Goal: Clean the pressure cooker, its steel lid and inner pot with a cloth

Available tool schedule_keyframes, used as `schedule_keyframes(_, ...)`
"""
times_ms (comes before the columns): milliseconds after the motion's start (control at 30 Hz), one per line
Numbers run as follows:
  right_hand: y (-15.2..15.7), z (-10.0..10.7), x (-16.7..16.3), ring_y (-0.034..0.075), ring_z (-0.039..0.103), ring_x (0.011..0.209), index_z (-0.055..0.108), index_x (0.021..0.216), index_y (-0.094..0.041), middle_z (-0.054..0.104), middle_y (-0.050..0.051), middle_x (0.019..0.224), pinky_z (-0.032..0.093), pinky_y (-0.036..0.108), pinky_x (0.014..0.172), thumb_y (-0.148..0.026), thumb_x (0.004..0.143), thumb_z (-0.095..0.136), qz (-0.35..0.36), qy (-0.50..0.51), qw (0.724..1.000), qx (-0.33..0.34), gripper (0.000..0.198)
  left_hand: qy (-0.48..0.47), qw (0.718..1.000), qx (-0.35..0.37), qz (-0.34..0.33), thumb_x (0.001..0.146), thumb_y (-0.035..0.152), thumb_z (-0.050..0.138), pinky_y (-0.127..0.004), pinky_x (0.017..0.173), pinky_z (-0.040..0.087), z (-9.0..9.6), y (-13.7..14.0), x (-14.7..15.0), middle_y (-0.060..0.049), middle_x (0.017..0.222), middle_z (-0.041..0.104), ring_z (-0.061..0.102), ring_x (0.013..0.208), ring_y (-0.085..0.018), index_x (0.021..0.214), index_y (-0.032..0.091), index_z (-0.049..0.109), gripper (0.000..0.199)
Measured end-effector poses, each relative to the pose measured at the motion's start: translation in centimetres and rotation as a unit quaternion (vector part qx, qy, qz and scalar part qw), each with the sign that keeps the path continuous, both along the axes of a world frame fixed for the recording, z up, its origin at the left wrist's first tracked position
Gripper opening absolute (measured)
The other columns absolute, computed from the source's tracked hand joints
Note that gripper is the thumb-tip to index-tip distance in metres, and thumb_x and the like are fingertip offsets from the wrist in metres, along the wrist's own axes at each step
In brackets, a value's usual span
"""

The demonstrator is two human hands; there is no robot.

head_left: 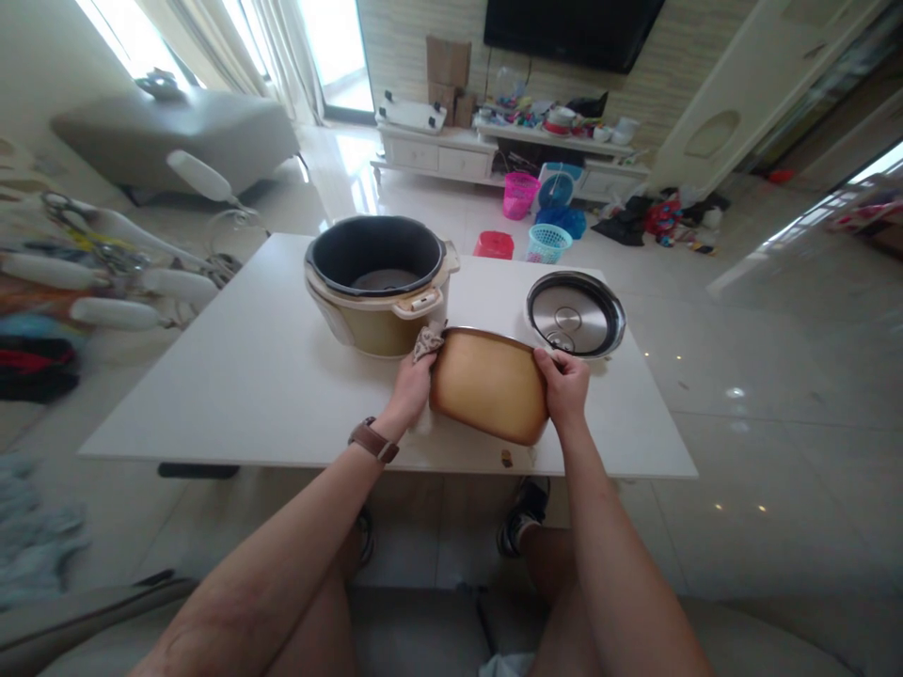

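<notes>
A golden-brown inner pot (489, 384) is held tilted over the front of the white table, its outer wall toward me and its inside hidden. My left hand (415, 381) is closed at the pot's left side, with a crumpled patterned cloth (428, 342) between its fingers and the rim. On the right, my right hand (566, 384) grips the rim with the thumb on top. The cooker body (381, 324), gold and cream with a dark hollow inside, stands beyond my left hand. Behind my right hand rests a round metal lid (575, 315), its inner face upward.
A small brown-yellow bit (506, 458) lies at the front edge of the white table (232, 376). Past the table, a red stool (495, 245), a light blue basket (548, 243) and a pink basket (520, 195) stand on the floor. A white cabinet (437, 155) lines the far wall.
</notes>
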State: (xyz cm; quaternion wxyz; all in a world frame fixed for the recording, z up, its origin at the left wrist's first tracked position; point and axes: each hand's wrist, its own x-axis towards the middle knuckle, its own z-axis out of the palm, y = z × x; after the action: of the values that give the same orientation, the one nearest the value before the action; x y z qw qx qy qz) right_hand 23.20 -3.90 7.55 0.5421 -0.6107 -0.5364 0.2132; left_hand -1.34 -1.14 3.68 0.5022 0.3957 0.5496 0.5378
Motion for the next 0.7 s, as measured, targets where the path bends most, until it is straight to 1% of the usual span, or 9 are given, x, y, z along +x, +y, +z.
schedule_keyframes(100, 0.2, 0.3, -0.2, 0.011, 0.024, 0.058, 0.028, 0.055, -0.025, 0.023, -0.007, 0.057, 0.02, 0.031, 0.057, -0.07, 0.084, 0.066, 0.018, -0.009, 1.0, -0.014, 0.065, 0.026, 0.998, 0.05, -0.001, 0.085, 0.031, 0.063, -0.045, 0.121, 0.042, 0.5, -0.6, -0.1, -0.009, 0.133, 0.076, 0.064, 0.132, -0.033, 0.116, 0.016, 0.08, 0.039)
schedule_keyframes(167, 0.2, 0.8, -0.4, 0.012, 0.027, 0.06, 0.031, 0.057, -0.025, 0.026, -0.006, 0.058, 0.022, 0.031, 0.059, -0.065, 0.088, 0.061, 0.02, -0.025, 0.999, -0.013, 0.059, 0.035, 0.997, 0.074, -0.004, 0.087, 0.029, 0.063, -0.044, 0.122, 0.041, 1.2, -1.1, 0.0, -0.008, 0.134, 0.075, 0.063, 0.134, -0.032, 0.118, 0.017, 0.08, 0.038)
schedule_keyframes(267, -0.3, 1.9, -1.2, 0.014, 0.036, 0.064, 0.036, 0.061, -0.024, 0.037, -0.004, 0.061, 0.028, 0.031, 0.063, -0.052, 0.092, 0.055, 0.015, -0.073, 0.997, 0.01, 0.045, 0.052, 0.994, 0.091, -0.01, 0.088, 0.027, 0.064, -0.043, 0.122, 0.041, 2.0, -1.8, 0.4, -0.007, 0.133, 0.076, 0.064, 0.133, -0.031, 0.121, 0.018, 0.08, 0.037)
schedule_keyframes(333, -0.6, 2.6, -1.8, 0.014, 0.038, 0.065, 0.038, 0.061, -0.024, 0.04, -0.003, 0.061, 0.028, 0.031, 0.063, -0.048, 0.092, 0.055, 0.008, -0.106, 0.994, 0.011, 0.043, 0.07, 0.993, 0.094, -0.014, 0.089, 0.025, 0.065, -0.043, 0.121, 0.041, 2.3, -2.1, 0.7, -0.007, 0.133, 0.076, 0.065, 0.131, -0.032, 0.122, 0.02, 0.079, 0.036)
schedule_keyframes(400, -0.9, 3.1, -2.1, 0.013, 0.034, 0.062, 0.035, 0.059, -0.024, 0.034, -0.004, 0.059, 0.025, 0.032, 0.061, -0.053, 0.091, 0.06, -0.009, -0.125, 0.992, -0.008, 0.05, 0.082, 0.992, 0.099, -0.019, 0.089, 0.024, 0.065, -0.042, 0.12, 0.042, 2.3, -2.3, 0.8, -0.007, 0.133, 0.076, 0.065, 0.13, -0.032, 0.122, 0.02, 0.079, 0.036)
schedule_keyframes(500, -0.8, 3.2, -2.0, 0.011, 0.026, 0.058, 0.03, 0.055, -0.024, 0.025, -0.006, 0.056, 0.02, 0.032, 0.059, -0.066, 0.087, 0.066, -0.038, -0.12, 0.991, -0.034, 0.064, 0.075, 0.992, 0.102, -0.028, 0.09, 0.026, 0.062, -0.042, 0.118, 0.044, 2.2, -2.4, 1.0, -0.008, 0.131, 0.077, 0.066, 0.128, -0.032, 0.12, 0.018, 0.079, 0.035)
schedule_keyframes(633, -0.4, 2.5, -1.0, 0.01, 0.025, 0.057, 0.028, 0.054, -0.024, 0.024, -0.006, 0.056, 0.018, 0.031, 0.056, -0.076, 0.081, 0.069, -0.029, -0.085, 0.995, -0.044, 0.071, 0.029, 0.995, 0.089, -0.031, 0.087, 0.03, 0.064, -0.044, 0.12, 0.042, 1.4, -1.8, 1.0, -0.009, 0.132, 0.076, 0.064, 0.131, -0.031, 0.12, 0.016, 0.079, 0.039)
schedule_keyframes(700, -0.2, 2.1, -0.5, 0.01, 0.024, 0.057, 0.026, 0.054, -0.025, 0.023, -0.006, 0.056, 0.018, 0.031, 0.055, -0.078, 0.08, 0.069, -0.026, -0.071, 0.996, -0.04, 0.073, 0.009, 0.997, 0.063, -0.035, 0.084, 0.031, 0.065, -0.046, 0.12, 0.042, 0.7, -1.2, 1.0, -0.01, 0.131, 0.076, 0.064, 0.132, -0.032, 0.117, 0.016, 0.08, 0.039)
